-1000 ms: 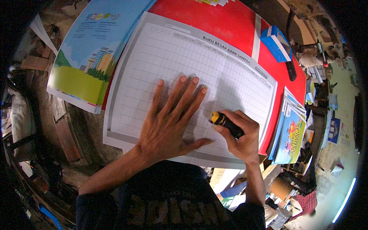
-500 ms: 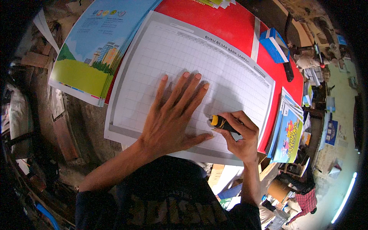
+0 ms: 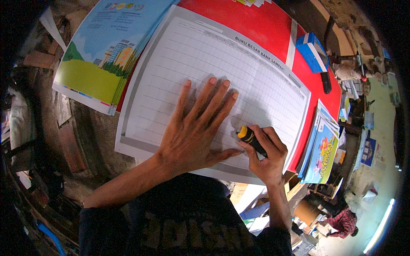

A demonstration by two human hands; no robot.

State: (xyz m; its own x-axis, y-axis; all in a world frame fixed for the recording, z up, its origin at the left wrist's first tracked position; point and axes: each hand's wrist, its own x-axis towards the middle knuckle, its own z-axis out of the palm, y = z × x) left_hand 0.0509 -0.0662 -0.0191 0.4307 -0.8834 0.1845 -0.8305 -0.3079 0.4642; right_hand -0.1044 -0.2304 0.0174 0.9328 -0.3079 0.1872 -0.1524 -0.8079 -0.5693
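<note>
A large white ledger sheet point(image 3: 179, 51) with a printed grid and grey border lies flat before me. My left hand point(image 3: 192, 132) is spread on it, palm down and fingers apart, pressing the lower middle. To its right, my right hand point(image 3: 271, 153) is closed around a short black tool point(image 3: 254, 143) with a yellow end and a small metal-looking tip; its exact kind is unclear. That tip points left and rests on or just above the paper, near my left thumb. Fingers and palm hide part of the tool's body.
Under the sheet is a red tabletop point(image 3: 222, 21). A stack of blue-and-green booklets point(image 3: 81, 79) lies left, a smaller colourful stack point(image 3: 318, 149) right. At the back right sit a blue-and-white box point(image 3: 311, 53) and a dark strap-like piece point(image 3: 326, 83). Another person point(image 3: 344, 222) bends over, lower right.
The whole view has shifted slightly. Both hands keep nearly the same places on the sheet, and the tool has tilted a little. The person in the background has changed posture.
</note>
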